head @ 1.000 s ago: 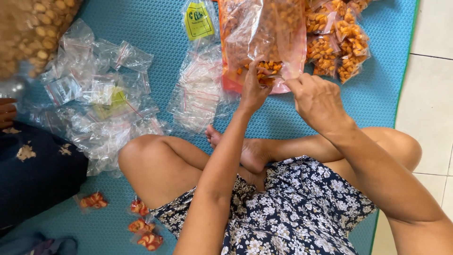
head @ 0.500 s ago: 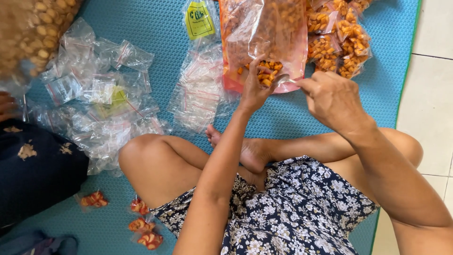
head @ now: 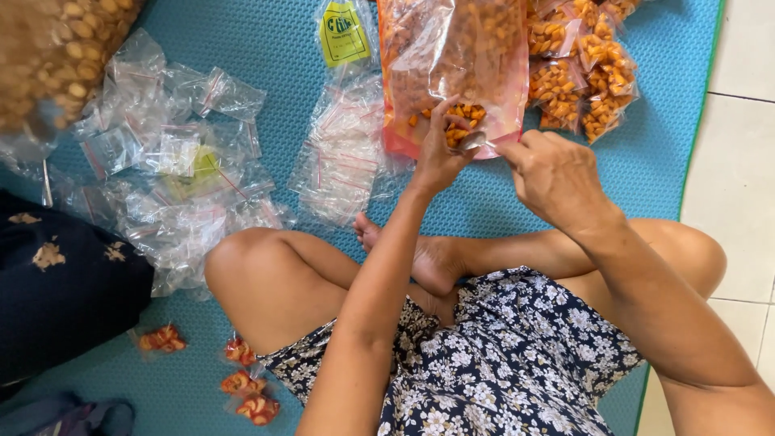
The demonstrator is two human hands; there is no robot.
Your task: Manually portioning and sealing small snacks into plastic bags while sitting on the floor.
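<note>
My left hand [head: 438,157] pinches a small clear bag [head: 458,123] partly filled with orange snack pieces, held against the mouth of a large clear bag of orange snacks [head: 452,56] lying on the blue mat [head: 274,48]. My right hand [head: 557,173] is closed on a small metal spoon [head: 473,142], whose bowl sits at the opening of the small bag. Both hands hover above my crossed legs.
Filled small snack packets [head: 583,77] are heaped at the top right. A stack of empty zip bags [head: 343,153] and a loose pile of them [head: 165,182] lie to the left. A sack of pale nuts [head: 52,48], another person's dark clothing [head: 64,282], red sweet packets [head: 246,379] and tiled floor [head: 743,161] surround me.
My right hand swung out to the right, then came back to the small bag with the spoon. The other person's hand at the left edge has gone from view.
</note>
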